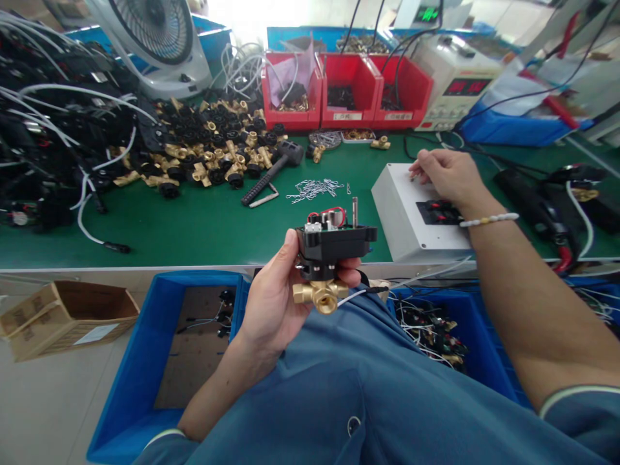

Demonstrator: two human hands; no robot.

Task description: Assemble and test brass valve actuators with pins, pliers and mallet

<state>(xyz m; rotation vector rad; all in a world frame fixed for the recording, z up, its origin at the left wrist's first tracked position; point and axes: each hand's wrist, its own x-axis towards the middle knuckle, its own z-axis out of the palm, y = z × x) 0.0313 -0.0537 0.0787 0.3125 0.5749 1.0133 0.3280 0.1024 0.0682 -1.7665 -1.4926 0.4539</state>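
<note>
My left hand [278, 290] is wrapped round a motorized brass valve [324, 294], held above my lap in front of the bench edge. Its black actuator housing [339, 244] is uncovered on top, showing a red wire, small parts and an upright metal shaft [355, 212]. A white cable [352, 297] runs from the valve toward the right. My right hand [443, 171] rests over the far part of a light grey box [404, 213], fingers bent together at its top. Whatever lies under those fingertips is too small to make out. Beside the wrist sits a black-and-red terminal [438, 213].
On the green bench [203, 242] lie a black mallet [276, 169], metal clips [314, 189] and piled brass valve bodies [217, 152]. Red bins [346, 116] and a power supply [455, 84] stand behind. Blue crates [121, 387] and a cardboard box [68, 316] are below.
</note>
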